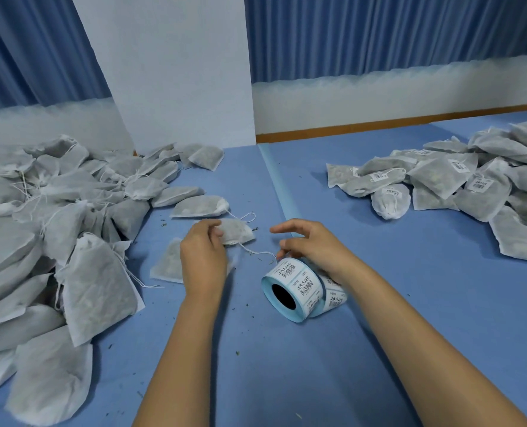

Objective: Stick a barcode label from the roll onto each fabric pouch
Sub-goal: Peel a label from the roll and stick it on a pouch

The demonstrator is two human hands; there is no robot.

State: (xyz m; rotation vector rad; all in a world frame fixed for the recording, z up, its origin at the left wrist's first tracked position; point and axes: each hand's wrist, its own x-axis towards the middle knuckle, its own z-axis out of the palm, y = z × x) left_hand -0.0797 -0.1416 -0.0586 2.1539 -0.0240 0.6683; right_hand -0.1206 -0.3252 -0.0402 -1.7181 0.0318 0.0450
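Observation:
A roll of barcode labels (293,288) with pale blue backing lies on its side on the blue table, in front of me. My right hand (311,245) is over the roll's far edge, thumb and fingertips pinching at a label there. My left hand (203,257) grips the near end of a small grey fabric pouch (239,231) lying flat just left of the roll; its white drawstring trails toward the roll. Another pouch (168,266) lies partly under my left hand.
A large heap of pouches without labels (55,211) covers the left of the table. A pile of pouches with labels (459,180) lies at the right. A strip of empty blue backing (276,180) runs away from me. White wall and blue curtains stand behind.

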